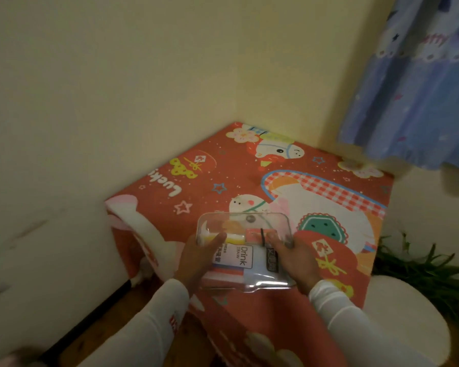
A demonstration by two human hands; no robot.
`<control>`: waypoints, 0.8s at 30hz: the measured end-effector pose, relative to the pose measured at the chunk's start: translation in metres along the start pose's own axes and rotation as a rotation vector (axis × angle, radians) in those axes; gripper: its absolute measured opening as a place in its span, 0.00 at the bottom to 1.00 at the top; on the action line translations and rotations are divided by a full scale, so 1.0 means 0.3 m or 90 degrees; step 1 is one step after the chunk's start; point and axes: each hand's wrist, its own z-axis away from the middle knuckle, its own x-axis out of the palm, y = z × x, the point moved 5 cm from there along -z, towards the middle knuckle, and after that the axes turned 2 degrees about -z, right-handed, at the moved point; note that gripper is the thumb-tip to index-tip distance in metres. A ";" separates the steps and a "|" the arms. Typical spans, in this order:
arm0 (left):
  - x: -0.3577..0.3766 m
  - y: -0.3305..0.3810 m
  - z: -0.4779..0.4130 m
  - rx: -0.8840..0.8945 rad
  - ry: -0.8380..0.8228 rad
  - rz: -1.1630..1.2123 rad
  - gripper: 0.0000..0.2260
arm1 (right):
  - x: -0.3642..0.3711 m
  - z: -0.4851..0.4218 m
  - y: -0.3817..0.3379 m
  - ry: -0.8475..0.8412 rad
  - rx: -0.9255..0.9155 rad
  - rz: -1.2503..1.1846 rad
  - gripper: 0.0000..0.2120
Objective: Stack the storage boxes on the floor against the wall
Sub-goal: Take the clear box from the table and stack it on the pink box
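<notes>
Filling the corner against the cream wall (117, 88), the big red cartoon-print storage box (316, 186) already looks placed, so the base of the stack seems done. Over its near part is a small clear box (245, 260) of straws and packets; whether it rests there yet is unclear. The left hand (196, 258) and right hand (294, 260) grip its sides, fingers (217, 238) curled over the lid. Squaring it up and letting go remain.
</notes>
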 end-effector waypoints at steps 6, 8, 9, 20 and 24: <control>-0.187 -0.050 0.166 -0.003 0.093 0.027 0.13 | 0.122 0.104 -0.062 -0.105 -0.033 0.036 0.27; -0.266 -0.058 0.219 -0.006 0.126 0.049 0.16 | 0.183 0.144 -0.112 -0.147 -0.054 0.036 0.26; -0.292 -0.060 0.235 -0.006 0.137 0.046 0.18 | 0.205 0.155 -0.127 -0.156 -0.062 0.031 0.25; -0.721 -0.173 0.475 -0.007 0.326 0.094 0.09 | 0.573 0.386 -0.340 -0.326 -0.180 0.034 0.27; -0.885 -0.233 0.565 -0.011 0.374 0.127 0.09 | 0.721 0.503 -0.398 -0.362 -0.183 0.043 0.24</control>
